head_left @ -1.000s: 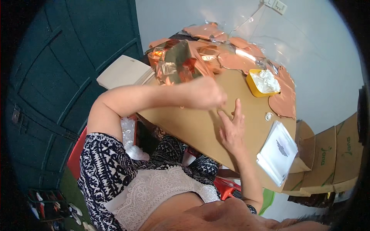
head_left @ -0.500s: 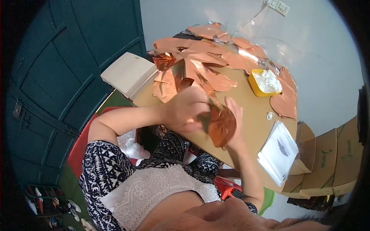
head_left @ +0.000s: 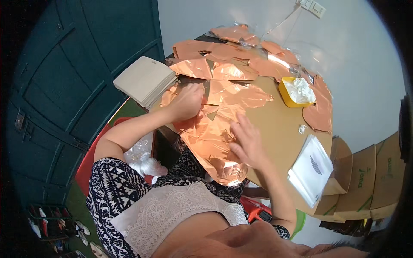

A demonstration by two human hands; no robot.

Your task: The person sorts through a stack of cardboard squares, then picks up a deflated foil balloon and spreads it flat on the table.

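Note:
A large flat copper-coloured foil balloon (head_left: 211, 146) lies spread and creased over the near part of the table, its lower end hanging past the edge above my lap. My left hand (head_left: 189, 102) is closed at its far left side, fingers curled down onto the foil and partly hidden. On its right side rests my right hand (head_left: 248, 139), open, with the fingers apart and touching the foil. Just beyond, another shiny foil piece (head_left: 243, 94) reaches to the right, overlapping the first.
More copper foil pieces (head_left: 232, 53) cover the table's far side. A yellow tub (head_left: 286, 95) holds white ribbon or string; a small white coil (head_left: 302, 129) lies nearby. White packets (head_left: 310, 170) sit at right, stacked beige sheets (head_left: 144, 81) at left. Cardboard boxes (head_left: 363, 182) stand beyond the table.
The crumpled foil between my hands is now opened out and laid flat toward me. My left hand has moved left and away; my right has lowered and spread onto the foil.

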